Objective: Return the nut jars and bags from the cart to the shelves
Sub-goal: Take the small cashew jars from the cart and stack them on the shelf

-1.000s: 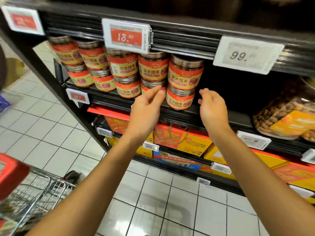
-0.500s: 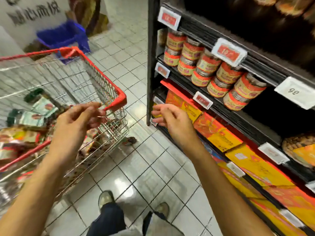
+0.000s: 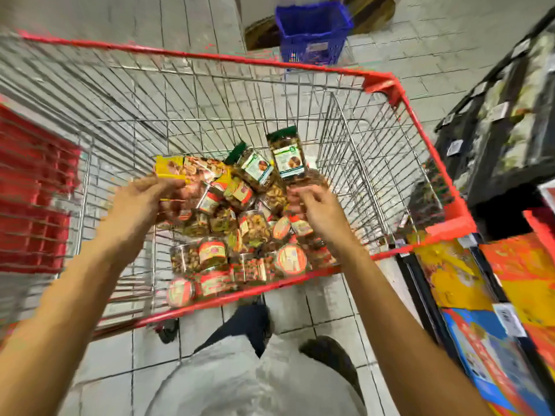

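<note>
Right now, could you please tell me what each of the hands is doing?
Left hand: holding the yellow bag.
Right hand: pinching the green-topped bag.

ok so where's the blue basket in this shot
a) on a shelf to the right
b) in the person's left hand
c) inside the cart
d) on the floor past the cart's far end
d: the blue basket stands on the tiled floor beyond the far red rim of the cart, outside the wire walls and away from both hands.
</note>
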A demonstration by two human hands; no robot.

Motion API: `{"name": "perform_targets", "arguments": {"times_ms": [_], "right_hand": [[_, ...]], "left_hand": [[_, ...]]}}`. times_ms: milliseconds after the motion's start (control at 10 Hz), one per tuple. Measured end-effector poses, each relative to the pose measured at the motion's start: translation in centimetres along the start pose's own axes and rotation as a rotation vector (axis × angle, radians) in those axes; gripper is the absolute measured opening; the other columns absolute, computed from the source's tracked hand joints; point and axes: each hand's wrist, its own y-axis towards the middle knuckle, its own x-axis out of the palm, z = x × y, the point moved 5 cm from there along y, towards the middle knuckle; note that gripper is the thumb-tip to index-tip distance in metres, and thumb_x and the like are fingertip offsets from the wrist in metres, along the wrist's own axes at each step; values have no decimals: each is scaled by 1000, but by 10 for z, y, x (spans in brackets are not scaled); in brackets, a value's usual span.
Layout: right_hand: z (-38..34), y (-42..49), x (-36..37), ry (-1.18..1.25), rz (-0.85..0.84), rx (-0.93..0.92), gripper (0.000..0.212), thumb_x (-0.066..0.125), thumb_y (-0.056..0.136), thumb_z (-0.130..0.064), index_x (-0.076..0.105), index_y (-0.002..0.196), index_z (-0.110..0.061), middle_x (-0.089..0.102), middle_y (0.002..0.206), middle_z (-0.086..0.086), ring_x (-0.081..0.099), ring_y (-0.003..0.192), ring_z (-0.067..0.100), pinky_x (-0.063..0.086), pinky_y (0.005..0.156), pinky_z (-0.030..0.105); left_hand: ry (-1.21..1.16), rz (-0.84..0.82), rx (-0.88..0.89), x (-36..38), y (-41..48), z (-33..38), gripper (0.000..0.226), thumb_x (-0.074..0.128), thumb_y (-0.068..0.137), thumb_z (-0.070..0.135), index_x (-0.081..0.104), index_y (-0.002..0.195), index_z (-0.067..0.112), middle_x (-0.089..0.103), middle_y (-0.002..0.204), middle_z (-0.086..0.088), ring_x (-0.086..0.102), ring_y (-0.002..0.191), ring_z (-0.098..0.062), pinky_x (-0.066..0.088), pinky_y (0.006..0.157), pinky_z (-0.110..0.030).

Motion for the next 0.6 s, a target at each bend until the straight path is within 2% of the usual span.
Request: {"name": "perform_targets", "arguments": {"times_ms": [100, 200, 300, 400, 500, 600], "right_hand": [[23, 23, 6, -138, 66, 106, 27, 42, 97, -10, 65, 105, 3, 61, 90, 7, 53, 62, 7, 44, 56, 14], [56, 50, 7, -401, 77, 274, 31, 43, 96, -20, 67, 100, 0, 63, 81, 11, 54, 66, 18, 46, 63, 30], [70, 68, 17, -461, 29, 292, 33, 41, 97, -19, 65, 102, 3, 67, 91, 20, 52, 77, 19, 43, 69, 26], [97, 89, 49, -625, -168, 309, 32, 40, 97, -19, 62, 99, 5, 63, 103, 23, 58, 89, 27, 40, 68, 23], [128, 108, 73, -717, -303, 333, 29, 40, 97, -18, 60, 93, 3, 61, 102, 25, 58, 102, 36, 40, 79, 33], [154, 139, 94, -857, -200, 258, 34, 38, 98, -15, 62, 97, 10, 64, 103, 29, 60, 100, 37, 37, 80, 35]], "left_hand": [[15, -10, -88, -4, 28, -17, 25, 45, 94, 4, 63, 80, 13, 66, 52, 8, 58, 45, -1, 48, 51, -12], [-7, -63, -256, -1, 59, -55, 21, 48, 93, 6, 64, 81, 12, 65, 56, 6, 57, 49, -5, 48, 60, -19], [14, -48, -360, -2, 73, -88, 18, 50, 93, 7, 63, 81, 11, 63, 64, -2, 56, 51, -8, 48, 56, -20], [83, 4, -553, -13, 84, -146, 22, 47, 94, 4, 57, 75, 10, 55, 74, -14, 54, 49, -12, 43, 52, -20], [124, 22, -661, -13, 90, -187, 23, 48, 95, 7, 54, 73, 12, 58, 71, -13, 51, 36, -2, 41, 41, -15], [149, 55, -658, -1, 108, -231, 18, 46, 98, 12, 59, 86, 6, 58, 87, -16, 53, 40, 3, 41, 44, -8]]}}
